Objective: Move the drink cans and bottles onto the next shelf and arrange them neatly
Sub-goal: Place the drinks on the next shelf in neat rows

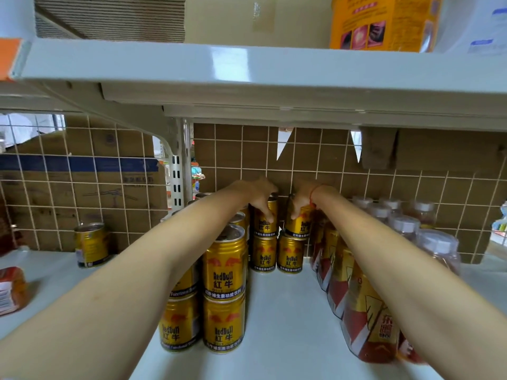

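My left hand [259, 197] grips top can [265, 219], right hand [301, 200] grips tilted can [299, 224]; both atop lower cans [277, 255], rear of shelf [288, 311].

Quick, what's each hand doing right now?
Left hand: grips the top of an upper gold Red Bull can at the back.
Right hand: grips the neighbouring upper Red Bull can.
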A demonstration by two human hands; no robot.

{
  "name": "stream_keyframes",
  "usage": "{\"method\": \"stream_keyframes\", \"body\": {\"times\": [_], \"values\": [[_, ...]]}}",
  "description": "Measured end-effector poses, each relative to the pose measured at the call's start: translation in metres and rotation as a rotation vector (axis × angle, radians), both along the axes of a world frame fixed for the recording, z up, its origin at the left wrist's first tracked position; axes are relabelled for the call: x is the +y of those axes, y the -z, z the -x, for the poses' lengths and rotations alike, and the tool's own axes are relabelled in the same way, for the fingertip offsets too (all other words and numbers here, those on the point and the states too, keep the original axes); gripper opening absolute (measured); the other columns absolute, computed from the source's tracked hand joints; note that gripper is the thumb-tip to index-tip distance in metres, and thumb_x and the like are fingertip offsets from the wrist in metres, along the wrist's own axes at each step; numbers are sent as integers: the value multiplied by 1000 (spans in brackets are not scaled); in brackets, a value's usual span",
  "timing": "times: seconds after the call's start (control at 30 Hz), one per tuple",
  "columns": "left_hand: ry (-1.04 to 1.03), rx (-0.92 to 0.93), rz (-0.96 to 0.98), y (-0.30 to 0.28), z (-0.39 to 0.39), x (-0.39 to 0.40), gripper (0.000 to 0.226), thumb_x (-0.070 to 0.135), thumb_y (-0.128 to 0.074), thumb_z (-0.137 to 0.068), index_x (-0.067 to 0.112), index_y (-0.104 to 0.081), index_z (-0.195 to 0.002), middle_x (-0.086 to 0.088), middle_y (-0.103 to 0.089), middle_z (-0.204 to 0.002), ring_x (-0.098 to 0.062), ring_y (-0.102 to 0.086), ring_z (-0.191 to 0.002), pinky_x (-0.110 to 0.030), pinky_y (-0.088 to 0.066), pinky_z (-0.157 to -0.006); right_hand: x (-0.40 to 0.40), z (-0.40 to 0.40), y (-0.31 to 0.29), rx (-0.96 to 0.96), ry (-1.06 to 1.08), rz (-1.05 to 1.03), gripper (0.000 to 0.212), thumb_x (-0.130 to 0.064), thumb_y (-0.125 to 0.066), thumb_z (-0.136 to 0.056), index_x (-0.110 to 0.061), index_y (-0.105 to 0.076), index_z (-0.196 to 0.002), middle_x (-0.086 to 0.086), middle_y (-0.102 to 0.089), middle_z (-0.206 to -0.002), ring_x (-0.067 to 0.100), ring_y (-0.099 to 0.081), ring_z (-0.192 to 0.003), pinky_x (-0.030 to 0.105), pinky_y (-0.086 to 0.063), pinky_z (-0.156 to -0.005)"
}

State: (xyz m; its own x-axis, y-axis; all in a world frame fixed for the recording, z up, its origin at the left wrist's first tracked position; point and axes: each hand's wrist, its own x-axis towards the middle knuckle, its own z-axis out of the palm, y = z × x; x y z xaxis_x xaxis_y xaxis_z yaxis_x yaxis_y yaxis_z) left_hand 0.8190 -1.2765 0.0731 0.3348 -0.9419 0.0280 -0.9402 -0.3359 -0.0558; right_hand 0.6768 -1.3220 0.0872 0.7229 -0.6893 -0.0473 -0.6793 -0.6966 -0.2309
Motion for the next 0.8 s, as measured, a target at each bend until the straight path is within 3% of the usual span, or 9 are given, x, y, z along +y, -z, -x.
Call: {"method": "stream_keyframes", "body": {"times": [0.27, 0.43, 0.6, 0.8], "values": [[3, 37, 35, 2, -4, 1, 63, 39, -73, -79, 11, -50, -131, -9, -51, -134, -27, -50, -121, -42, -46, -98, 4, -2, 4, 4, 26, -2, 53, -17, -63, -89, -2, -43, -136, 16, -44, -141, 35, -44, -128, 44, -38, -101], [-16, 118, -7, 4, -7, 4, 55, 34, -73, -80, 18, -51, -128, -5, -55, -129, -25, -53, -115, -43, -48, -95, 4, -3, 3, 24, 24, 49, 54, -16, -61, -90, -2, -40, -138, 17, -41, -144, 35, -40, -131, 44, -36, -102], [-30, 131, -38, 2, -6, 4, 54, 31, -69, -84, 17, -48, -132, -6, -53, -132, -26, -51, -118, -42, -46, -97, -2, -7, 5, 45, -7, 43, 54, -20, -67, -87, -1, -47, -133, 16, -49, -137, 32, -51, -122, 38, -44, -91], [-82, 129, -109, -5, -4, 4, 57, 41, -56, -91, 20, -40, -141, -6, -43, -144, -28, -45, -127, -46, -40, -103, -17, -16, 0, 36, -28, -25, 53, -25, -67, -86, -3, -50, -131, 15, -50, -137, 32, -52, -120, 43, -44, -103]]}}
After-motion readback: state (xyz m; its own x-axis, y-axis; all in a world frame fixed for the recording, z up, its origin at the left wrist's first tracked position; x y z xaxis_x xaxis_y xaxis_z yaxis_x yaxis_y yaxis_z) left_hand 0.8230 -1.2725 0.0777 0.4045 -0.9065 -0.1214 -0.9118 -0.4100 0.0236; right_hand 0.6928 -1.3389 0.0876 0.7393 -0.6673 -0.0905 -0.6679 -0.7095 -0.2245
